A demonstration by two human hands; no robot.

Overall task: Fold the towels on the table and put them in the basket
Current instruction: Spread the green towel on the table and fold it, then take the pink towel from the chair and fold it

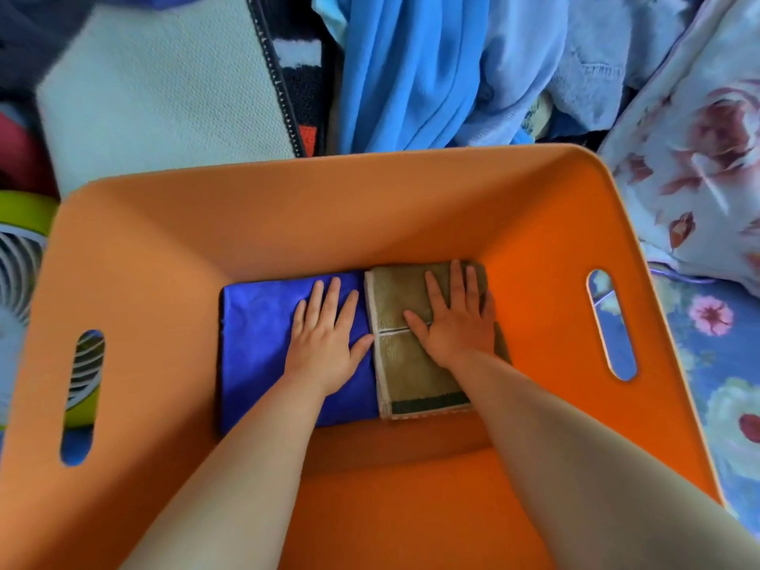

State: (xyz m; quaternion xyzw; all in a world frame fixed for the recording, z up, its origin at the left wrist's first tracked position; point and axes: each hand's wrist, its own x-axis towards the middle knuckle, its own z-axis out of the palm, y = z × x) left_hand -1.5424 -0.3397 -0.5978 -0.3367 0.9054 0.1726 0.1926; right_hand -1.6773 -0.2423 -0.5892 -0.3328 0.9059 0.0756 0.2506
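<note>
An orange basket [288, 224] with a handle slot in each side wall fills most of the view. On its floor lie two folded towels side by side: a blue towel [255, 343] on the left and an olive-green towel [401, 364] with a pale border and a dark stripe on the right. My left hand [325, 343] presses flat on the blue towel, fingers straight and spread. Flat on the green towel lies my right hand [456, 318], also with straight fingers. Both forearms reach down into the basket.
Behind the basket lie a pale mint cloth [164, 88], a bright blue fabric [395, 67] and light blue clothes [534, 67]. A floral blanket [699, 150] lies at the right. A green-and-white fan [20, 248] stands left of the basket.
</note>
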